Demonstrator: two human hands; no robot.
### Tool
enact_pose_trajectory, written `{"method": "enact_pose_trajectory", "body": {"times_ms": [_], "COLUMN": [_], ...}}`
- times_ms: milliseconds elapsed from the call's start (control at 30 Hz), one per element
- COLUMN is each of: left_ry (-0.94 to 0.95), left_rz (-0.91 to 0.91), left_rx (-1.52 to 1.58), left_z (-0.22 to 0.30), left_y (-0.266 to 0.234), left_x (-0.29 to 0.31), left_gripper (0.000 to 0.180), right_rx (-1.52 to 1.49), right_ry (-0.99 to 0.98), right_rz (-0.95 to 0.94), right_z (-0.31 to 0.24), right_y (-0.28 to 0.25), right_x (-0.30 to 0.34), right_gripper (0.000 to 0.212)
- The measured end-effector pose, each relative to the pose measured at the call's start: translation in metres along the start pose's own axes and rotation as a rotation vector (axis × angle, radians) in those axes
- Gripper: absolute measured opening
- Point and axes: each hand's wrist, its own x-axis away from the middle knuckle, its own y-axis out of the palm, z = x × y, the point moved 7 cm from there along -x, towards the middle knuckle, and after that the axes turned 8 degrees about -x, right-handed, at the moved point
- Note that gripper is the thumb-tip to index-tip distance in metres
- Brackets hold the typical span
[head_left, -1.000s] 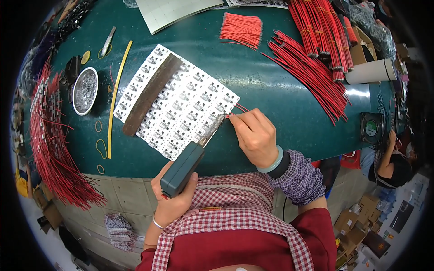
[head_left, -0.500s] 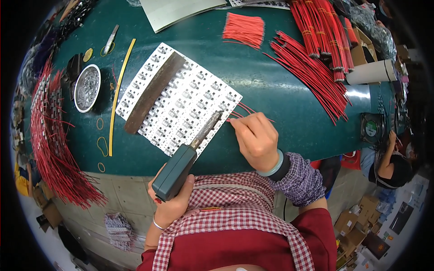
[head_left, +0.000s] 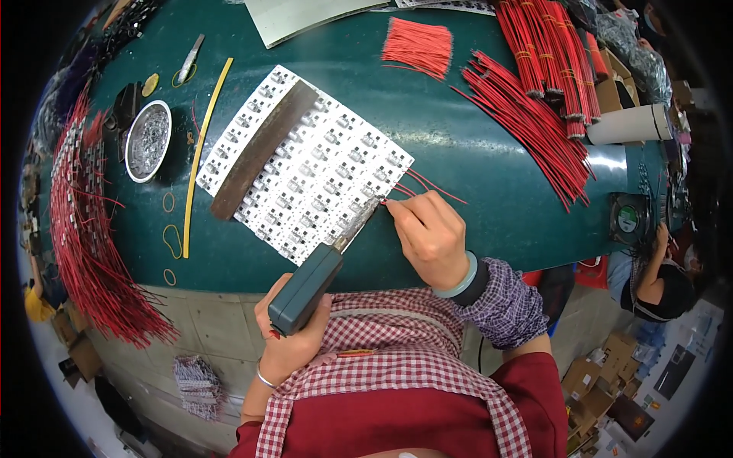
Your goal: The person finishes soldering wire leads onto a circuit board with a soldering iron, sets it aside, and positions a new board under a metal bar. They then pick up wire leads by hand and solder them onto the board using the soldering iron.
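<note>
A white panel of small circuit boards [head_left: 324, 156] lies at a slant on the green table, with a brown flat bar [head_left: 263, 149] across its left part. My left hand [head_left: 294, 340] is closed around the grip of a dark green soldering gun [head_left: 307, 288]. The gun's tip meets the panel's right edge. Close to that tip, my right hand [head_left: 434, 235] pinches a red wire [head_left: 385, 202], mostly hidden by the fingers. Several red wires [head_left: 427, 187] stick out from the edge just beyond my right hand.
Loose red wires [head_left: 527, 130], a short-cut wire pile [head_left: 417, 47] and tied bundles [head_left: 546, 53] lie at the far right. Leftward are a yellow strip [head_left: 206, 153], a white-rimmed bowl [head_left: 131, 156] and wired boards [head_left: 92, 244] hanging over the edge. A small fan [head_left: 628, 217] stands right.
The soldering gun's tip has shifted slightly right and down, to the wire end at my right fingertips. My right hand has moved a little left; the panel sits slightly higher in view.
</note>
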Motion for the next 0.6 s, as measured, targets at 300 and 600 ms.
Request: {"method": "enact_pose_trajectory", "body": {"times_ms": [300,600], "left_ry": [0.051,0.035], "left_rz": [0.012,0.068], "left_rx": [-0.054,0.003], "left_z": [0.013,0.003], "left_y": [-0.002,-0.008], "left_x": [-0.002,0.008], "left_gripper": [0.010,0.016], "right_rx": [0.010,0.026], "right_ry": [-0.004,-0.002], "right_rz": [-0.003,-0.008], "right_z": [0.000,-0.001], "right_y": [0.001,0.001], "right_x": [0.001,0.001], "right_gripper": [0.023,0.023]}}
